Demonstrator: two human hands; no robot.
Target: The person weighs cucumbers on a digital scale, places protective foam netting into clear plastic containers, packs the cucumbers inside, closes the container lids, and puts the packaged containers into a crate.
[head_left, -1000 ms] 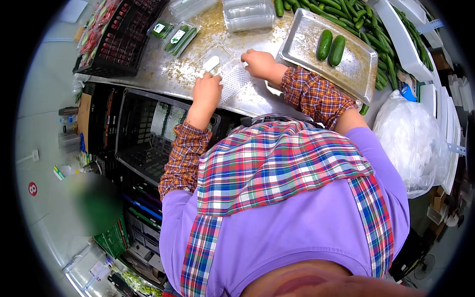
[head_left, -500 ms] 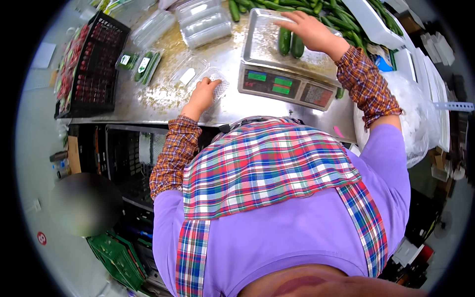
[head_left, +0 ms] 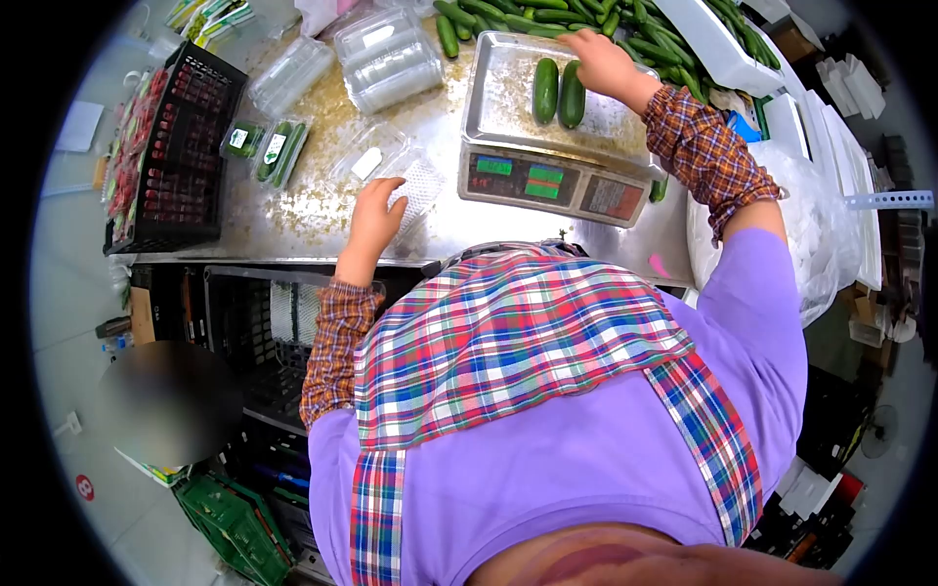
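Observation:
Two dark green cucumbers lie side by side on the metal tray (head_left: 498, 122) of a weighing scale (head_left: 523, 181), the left cucumber (head_left: 545, 91) slightly above the right cucumber (head_left: 573, 96). My right hand (head_left: 608, 68) hovers over the tray's upper right, beside the right cucumber, fingers apart with nothing visible in them. An open clear plastic clamshell (head_left: 357, 151) lies on the metal table, with a white netted pad (head_left: 423, 188) at its right. My left hand (head_left: 376, 217) is at the pad's left edge, thumb and fingers apart; whether it touches the pad I cannot tell.
Behind the scale is a pile of cucumbers (head_left: 547, 15), with a white foam box (head_left: 723, 49) at right. Two packed cucumber trays (head_left: 278, 151) lie left, beside a black crate (head_left: 186, 166) of red produce. Stacked clear containers (head_left: 389, 63) stand behind. A plastic bag (head_left: 782, 225) hangs right.
My left hand has shifted left and its fingers have spread. My right hand has drawn slightly off the cucumbers, which now show more fully. The whole view has shifted a little.

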